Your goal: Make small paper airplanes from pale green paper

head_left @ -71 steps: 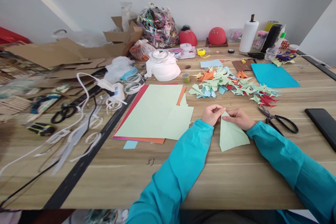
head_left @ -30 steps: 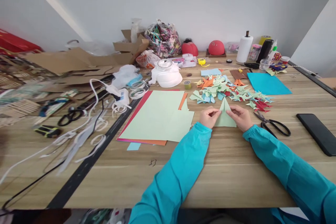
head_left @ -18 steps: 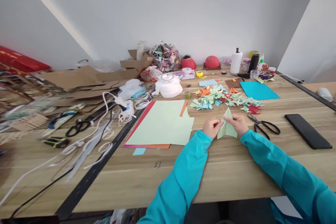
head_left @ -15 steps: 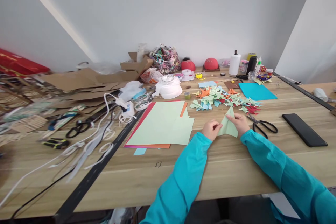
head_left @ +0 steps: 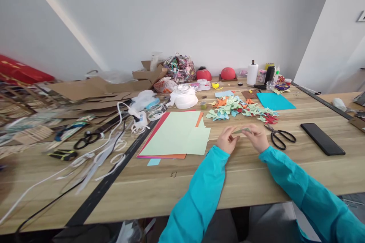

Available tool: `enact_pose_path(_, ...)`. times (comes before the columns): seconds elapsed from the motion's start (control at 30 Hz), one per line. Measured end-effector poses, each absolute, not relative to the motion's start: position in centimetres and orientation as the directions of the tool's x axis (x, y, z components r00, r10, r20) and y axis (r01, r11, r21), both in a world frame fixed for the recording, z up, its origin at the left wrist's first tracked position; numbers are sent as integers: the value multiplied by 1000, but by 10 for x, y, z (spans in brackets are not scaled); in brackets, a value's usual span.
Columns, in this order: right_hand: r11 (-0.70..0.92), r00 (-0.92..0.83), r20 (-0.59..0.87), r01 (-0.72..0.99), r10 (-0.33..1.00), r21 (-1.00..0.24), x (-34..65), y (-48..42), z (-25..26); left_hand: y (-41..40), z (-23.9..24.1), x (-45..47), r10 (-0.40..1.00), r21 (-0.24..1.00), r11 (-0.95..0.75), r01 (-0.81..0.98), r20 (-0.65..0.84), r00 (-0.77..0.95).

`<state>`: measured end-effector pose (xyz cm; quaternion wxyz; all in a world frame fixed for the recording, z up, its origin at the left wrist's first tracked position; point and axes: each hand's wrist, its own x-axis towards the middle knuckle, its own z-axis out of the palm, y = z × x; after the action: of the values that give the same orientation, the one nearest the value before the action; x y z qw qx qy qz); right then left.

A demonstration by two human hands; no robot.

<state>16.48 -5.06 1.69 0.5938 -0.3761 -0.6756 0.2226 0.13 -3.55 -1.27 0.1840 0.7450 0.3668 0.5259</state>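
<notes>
Both my hands hold a folded piece of pale green paper [head_left: 242,130] just above the wooden table [head_left: 256,182]. My left hand [head_left: 226,140] pinches its left end and my right hand [head_left: 258,138] grips its right end. The paper is seen nearly edge-on, as a thin strip between my fingers. Both arms wear teal sleeves. A pile of folded paper shapes [head_left: 242,107] in green, orange, blue and red lies just beyond my hands. A stack of flat sheets [head_left: 176,133], pale green on top, lies to the left of my left hand.
Black scissors [head_left: 278,136] lie right of my right hand, a black phone [head_left: 322,144] farther right. A teal sheet [head_left: 274,101], paper towel roll [head_left: 252,74] and white bowl [head_left: 184,100] stand behind. Cardboard [head_left: 94,87], white cords [head_left: 108,152] and more scissors [head_left: 87,139] clutter the left.
The green paper stood up as a pointed triangle between my hands; now it is turned flat, edge-on. The view has tilted up, showing more wall and the table's near edge.
</notes>
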Motion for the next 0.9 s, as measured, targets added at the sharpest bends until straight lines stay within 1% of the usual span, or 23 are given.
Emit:
enact_pose_path(0.03, 675, -131, 668, 270, 732, -687, 161, -54, 17, -35, -14, 2, 713, 634, -697, 335, 665, 223)
enact_pose_path(0.1, 789, -291, 741, 341, 605, -511, 156, -59, 16, -33, -18, 0, 653, 572, -755, 320, 701, 287)
enact_pose_path(0.17, 853, -393, 785, 419, 478, -310, 155, -62, 17, -28, -23, -4, 616, 525, -782, 336, 733, 288)
enact_pose_path(0.23, 873, -470, 796, 465, 382, -144, 155, -64, 18, -22, -28, -7, 612, 503, -776, 381, 746, 263)
enact_pose_path(0.3, 889, -536, 787, 457, 307, -35, 155, -66, 18, -17, -33, -10, 624, 493, -755, 432, 743, 243)
enact_pose_path(0.37, 902, -583, 773, 430, 249, 33, 154, -71, 19, -13, -36, -12, 643, 495, -729, 474, 732, 226)
enact_pose_path(0.43, 906, -595, 771, 419, 225, 59, 152, -76, 20, -11, -37, -14, 660, 505, -708, 493, 721, 209)
enact_pose_path(0.67, 931, -588, 780, 364, 212, 21, 153, -91, 24, -8, -36, -18, 711, 565, -644, 515, 691, 129)
enact_pose_path(0.73, 895, -509, 814, 445, 280, -30, 158, -88, 26, -6, -36, -18, 703, 565, -643, 517, 703, 106)
enact_pose_path(0.8, 812, -403, 827, 574, 393, -107, 165, -81, 25, -6, -36, -17, 684, 553, -657, 512, 723, 97)
enact_pose_path(0.83, 769, -385, 809, 628, 444, -123, 168, -76, 24, -6, -36, -17, 674, 543, -667, 510, 732, 101)
enact_pose_path(0.9, 712, -406, 761, 694, 505, -103, 174, -66, 19, -8, -36, -16, 655, 521, -686, 509, 746, 119)
